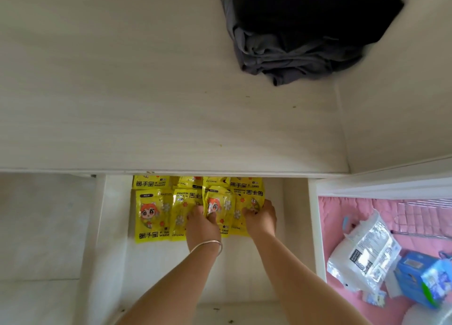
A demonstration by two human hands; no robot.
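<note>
Several yellow hand-warmer packets lie in rows in an open white drawer, partly under the shelf edge above. My left hand, with a silver bangle on the wrist, pinches one packet that is lifted slightly above its neighbours, thumb on its printed face. My right hand rests on the rightmost packet with its fingers curled onto it.
A white shelf above the drawer carries a crumpled dark grey cloth at the back right. To the right, a pink quilted surface holds a clear plastic bag, a blue box and a wire rack.
</note>
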